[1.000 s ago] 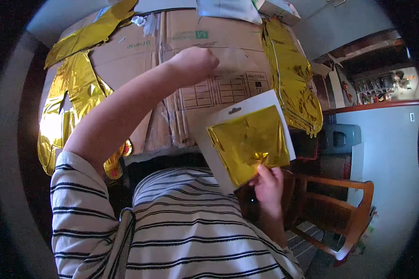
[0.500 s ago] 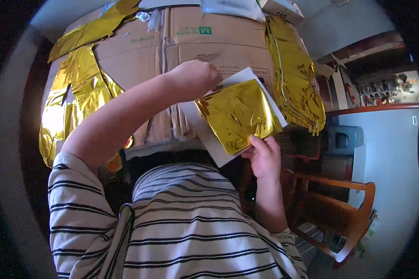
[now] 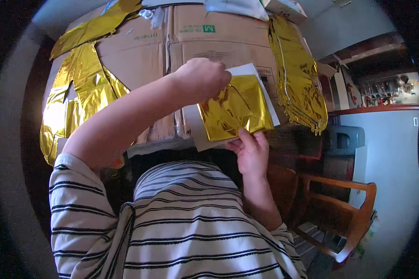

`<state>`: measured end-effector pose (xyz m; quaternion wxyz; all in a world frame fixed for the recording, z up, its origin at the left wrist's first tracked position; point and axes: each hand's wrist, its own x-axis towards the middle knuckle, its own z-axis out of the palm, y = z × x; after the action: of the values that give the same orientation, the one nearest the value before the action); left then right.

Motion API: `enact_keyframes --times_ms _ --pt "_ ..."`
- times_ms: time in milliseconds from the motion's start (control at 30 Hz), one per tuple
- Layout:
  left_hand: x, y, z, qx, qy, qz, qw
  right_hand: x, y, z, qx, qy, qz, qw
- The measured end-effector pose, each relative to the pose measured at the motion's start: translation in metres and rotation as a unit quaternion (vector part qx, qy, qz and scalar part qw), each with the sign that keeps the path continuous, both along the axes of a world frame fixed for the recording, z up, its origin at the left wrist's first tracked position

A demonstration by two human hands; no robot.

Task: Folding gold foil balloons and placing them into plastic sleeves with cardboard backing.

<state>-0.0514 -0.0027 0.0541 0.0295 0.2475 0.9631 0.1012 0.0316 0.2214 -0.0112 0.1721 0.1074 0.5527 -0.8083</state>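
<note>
A square of shiny gold foil point(image 3: 237, 109) lies on a larger white card point(image 3: 197, 128), over the near edge of a flattened cardboard surface. My right hand point(image 3: 252, 149) pinches the near edge of foil and card together, thumb on top and fingers beneath. Reaching across from the left, my left hand point(image 3: 204, 78) is closed in a fist over the far left corner of the foil. Its fingertips are hidden, so what they grip does not show. Creases run through the foil beside that hand.
Cut gold foil pieces hang over the cardboard point(image 3: 121, 60) at the left point(image 3: 79, 88) and right point(image 3: 295, 69). Small white pieces point(image 3: 146, 14) and a white bag point(image 3: 237, 7) lie along the far side. A wooden chair point(image 3: 333, 204) and a grey plastic stool point(image 3: 347, 139) stand to the right.
Foil and card have turned and shifted slightly left, with my right hand moving along. My left hand has moved a little to the right, onto the foil's corner.
</note>
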Motion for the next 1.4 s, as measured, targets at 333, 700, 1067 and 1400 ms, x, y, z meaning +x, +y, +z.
enact_keyframes --times_ms 333,700,1067,1400 --pt "0.029 -0.015 -0.016 0.038 0.175 -0.068 0.981 0.003 -0.014 -0.004 -0.057 0.034 -0.014 0.998" --pt "0.036 -0.02 -0.02 0.053 0.169 -0.046 0.983 0.0 -0.026 0.008 -0.055 0.045 0.027 0.997" --pt "0.074 -0.006 -0.012 0.173 0.131 -0.074 0.973 -0.001 -0.025 -0.014 -0.091 0.042 0.048 0.994" --pt "0.085 0.001 -0.017 0.123 0.134 -0.037 0.983 -0.008 -0.034 -0.01 -0.067 0.086 0.057 0.992"
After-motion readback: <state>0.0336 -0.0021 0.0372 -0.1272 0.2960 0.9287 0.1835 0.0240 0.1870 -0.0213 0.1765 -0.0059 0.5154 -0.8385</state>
